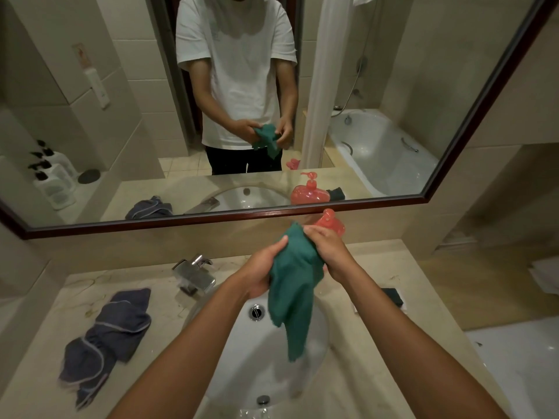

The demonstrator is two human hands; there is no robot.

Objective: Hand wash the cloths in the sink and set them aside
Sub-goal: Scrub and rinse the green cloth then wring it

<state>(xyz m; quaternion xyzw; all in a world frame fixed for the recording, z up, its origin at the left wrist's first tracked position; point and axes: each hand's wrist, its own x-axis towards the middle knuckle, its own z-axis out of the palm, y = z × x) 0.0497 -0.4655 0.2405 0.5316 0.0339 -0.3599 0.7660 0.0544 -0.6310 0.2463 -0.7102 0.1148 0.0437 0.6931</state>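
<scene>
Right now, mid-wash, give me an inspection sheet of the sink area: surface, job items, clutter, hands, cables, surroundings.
Surface: beige marble counter around a white oval sink basin.
Job's things: teal terry cloth held bunched above the basin, its tail hanging down; dark blue-grey cloth with pale trim crumpled on the counter left of the sink.
Clutter: pink pump soap bottle behind the hands; dark green sponge at right.
Hands: left hand and right hand both grip the teal cloth.
Cables: nothing seen.
Surroundings: chrome faucet; dark-framed wall mirror.
</scene>
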